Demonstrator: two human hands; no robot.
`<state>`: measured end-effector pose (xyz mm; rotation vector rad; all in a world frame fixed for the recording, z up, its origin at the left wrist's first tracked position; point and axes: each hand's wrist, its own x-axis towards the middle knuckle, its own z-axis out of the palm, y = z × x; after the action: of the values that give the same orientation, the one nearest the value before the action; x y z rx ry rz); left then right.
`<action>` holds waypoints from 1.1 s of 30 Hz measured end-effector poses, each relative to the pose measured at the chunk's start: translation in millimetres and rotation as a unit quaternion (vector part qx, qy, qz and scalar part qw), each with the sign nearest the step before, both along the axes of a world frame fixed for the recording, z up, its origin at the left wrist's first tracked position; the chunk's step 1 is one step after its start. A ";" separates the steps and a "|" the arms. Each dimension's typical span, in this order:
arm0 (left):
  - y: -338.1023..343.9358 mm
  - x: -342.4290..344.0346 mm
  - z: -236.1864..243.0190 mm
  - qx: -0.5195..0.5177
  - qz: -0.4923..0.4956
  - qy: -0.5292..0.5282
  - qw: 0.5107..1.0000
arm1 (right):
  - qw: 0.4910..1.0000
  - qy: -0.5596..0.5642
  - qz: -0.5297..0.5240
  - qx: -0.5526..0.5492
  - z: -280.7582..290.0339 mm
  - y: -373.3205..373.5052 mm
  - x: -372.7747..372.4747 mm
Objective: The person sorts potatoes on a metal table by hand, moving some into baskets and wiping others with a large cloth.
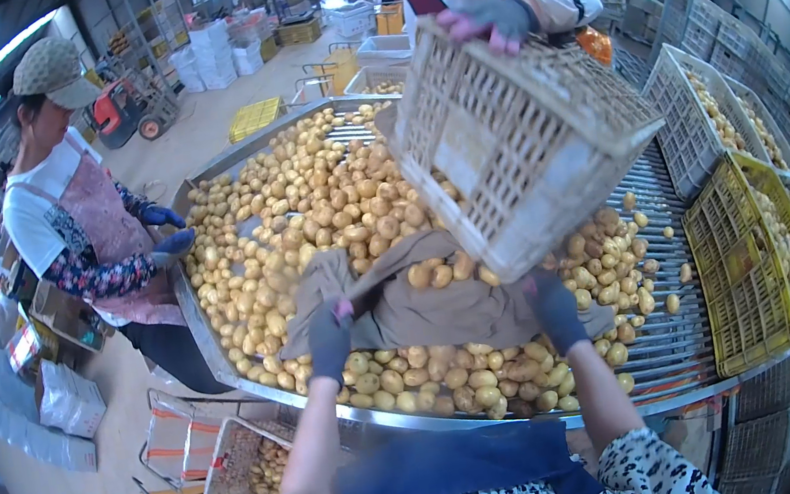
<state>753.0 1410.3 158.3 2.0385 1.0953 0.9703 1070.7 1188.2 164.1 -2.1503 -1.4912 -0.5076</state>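
My left hand (332, 342), gloved in grey, grips a brown cloth (404, 311) lying over potatoes (329, 206) on the sorting table (664, 330). My right hand (552, 311), also gloved, is closed on the cloth's right part, just under the lower corner of a tilted off-white plastic crate (521, 138). A co-worker opposite has a gloved hand (495, 21) on that crate's raised rim. Several potatoes rest on the cloth below the crate.
A co-worker in a pink apron (108, 217) stands at the table's left edge. Yellow (732, 270) and white crates (685, 115) of potatoes line the right side. Folding carts and crates (236, 482) stand below left. A red pallet truck (118, 109) is behind.
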 end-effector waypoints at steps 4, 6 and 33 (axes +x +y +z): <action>-79.5 -12.8 -50.1 0.153 0.009 0.190 0.970 | 0.983 0.174 -0.042 -0.044 -4.7 -28.9 -22.3; -99.8 -14.5 -62.7 0.107 0.025 0.153 0.982 | 0.971 0.231 -0.064 -0.026 -1.9 -34.2 -26.7; -114.2 0.3 -59.1 0.095 0.071 0.212 0.970 | 0.801 0.585 -0.031 0.123 5.5 -44.1 5.9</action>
<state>753.3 1296.1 99.2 2.4247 1.4315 0.7439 1076.5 1144.2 169.6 -1.6804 -0.5812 0.5484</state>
